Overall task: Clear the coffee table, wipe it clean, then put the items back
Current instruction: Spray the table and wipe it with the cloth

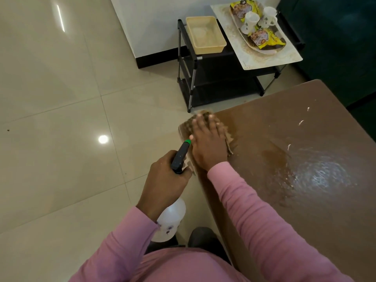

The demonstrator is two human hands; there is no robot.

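The brown coffee table (305,139) fills the right side, wet and shiny in its middle with a few white specks. My right hand (207,141) lies flat with straight fingers on a beige cloth (188,124) at the table's near left corner. My left hand (164,180) grips the black trigger head of a white spray bottle (171,218) with a green nozzle, held off the table's left edge over the floor. The removed items sit on a black rack (203,82) beyond: a placemat (264,58) bearing a tray (272,49) with two white mugs (251,22) and yellow snack packets (266,38).
An empty beige plastic basin (205,35) sits on the rack's left side. Glossy cream floor tiles (71,119) spread to the left. A white wall with dark skirting stands behind the rack, and dark furniture (335,37) rises at the far right.
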